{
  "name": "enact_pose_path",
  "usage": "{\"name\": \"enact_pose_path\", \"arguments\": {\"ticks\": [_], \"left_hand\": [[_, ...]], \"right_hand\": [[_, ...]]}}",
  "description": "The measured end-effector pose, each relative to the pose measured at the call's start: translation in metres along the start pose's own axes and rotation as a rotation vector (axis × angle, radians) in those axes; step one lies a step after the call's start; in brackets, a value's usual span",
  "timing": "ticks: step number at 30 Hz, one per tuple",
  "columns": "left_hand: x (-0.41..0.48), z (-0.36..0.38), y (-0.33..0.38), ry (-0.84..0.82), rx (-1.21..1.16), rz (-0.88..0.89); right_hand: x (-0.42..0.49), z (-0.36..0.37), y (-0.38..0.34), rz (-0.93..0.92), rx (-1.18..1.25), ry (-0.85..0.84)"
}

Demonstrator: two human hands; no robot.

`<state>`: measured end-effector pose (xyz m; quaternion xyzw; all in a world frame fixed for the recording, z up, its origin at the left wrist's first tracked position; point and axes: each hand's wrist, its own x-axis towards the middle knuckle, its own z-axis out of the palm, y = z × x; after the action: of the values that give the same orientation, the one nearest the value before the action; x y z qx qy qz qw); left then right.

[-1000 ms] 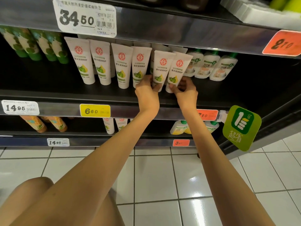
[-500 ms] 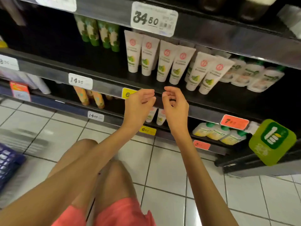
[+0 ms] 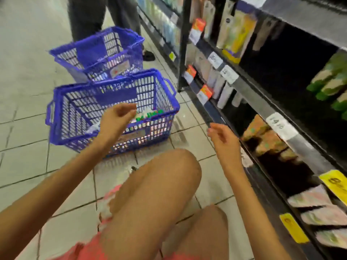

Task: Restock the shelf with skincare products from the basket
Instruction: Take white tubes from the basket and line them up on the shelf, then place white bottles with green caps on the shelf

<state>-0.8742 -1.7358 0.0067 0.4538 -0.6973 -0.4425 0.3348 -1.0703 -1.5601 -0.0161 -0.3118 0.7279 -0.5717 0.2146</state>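
Observation:
A blue plastic basket (image 3: pixel 78 136) stands on the tiled floor to my left. White bottles with green caps (image 3: pixel 150 114) lie in its far right corner. My left hand (image 3: pixel 116 117) hovers over the basket's near rim, fingers loosely curled, holding nothing. My right hand (image 3: pixel 223 139) hangs empty in the air between the basket and the dark shelf (image 3: pixel 262 102) on the right, fingers relaxed. White tubes (image 3: pixel 317 216) lie on a lower level at the right edge. The picture is blurred by motion.
A second blue basket (image 3: pixel 78 55) stands behind the first. A person's dark trouser legs (image 3: pixel 84 17) and shoe are beyond it. My bare knees (image 3: pixel 165 177) fill the lower middle. Price tags (image 3: pixel 279 124) line the shelf edges.
Both hands have let go of the white tubes and drawn back from the shelf. My view has swung left and down to the baskets; my left hand now reaches over the near one.

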Motion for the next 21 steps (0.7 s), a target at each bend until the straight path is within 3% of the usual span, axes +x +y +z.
{"name": "enact_pose_path", "arguments": {"ticks": [4, 8, 15, 21], "left_hand": [[0.027, -0.064, -0.043, 0.185, 0.014, -0.077], [0.061, -0.088, -0.082, 0.27, 0.07, -0.127], [0.117, -0.08, -0.163, 0.265, 0.233, -0.253], [0.131, -0.1, -0.212, 0.254, 0.171, -0.525]], "right_hand": [[0.036, 0.075, -0.005, -0.055, 0.01, -0.127], [0.08, 0.139, 0.004, -0.064, -0.015, -0.195], [0.14, 0.211, 0.039, -0.001, -0.034, -0.326], [0.174, 0.266, 0.053, 0.024, -0.135, -0.422]]}}
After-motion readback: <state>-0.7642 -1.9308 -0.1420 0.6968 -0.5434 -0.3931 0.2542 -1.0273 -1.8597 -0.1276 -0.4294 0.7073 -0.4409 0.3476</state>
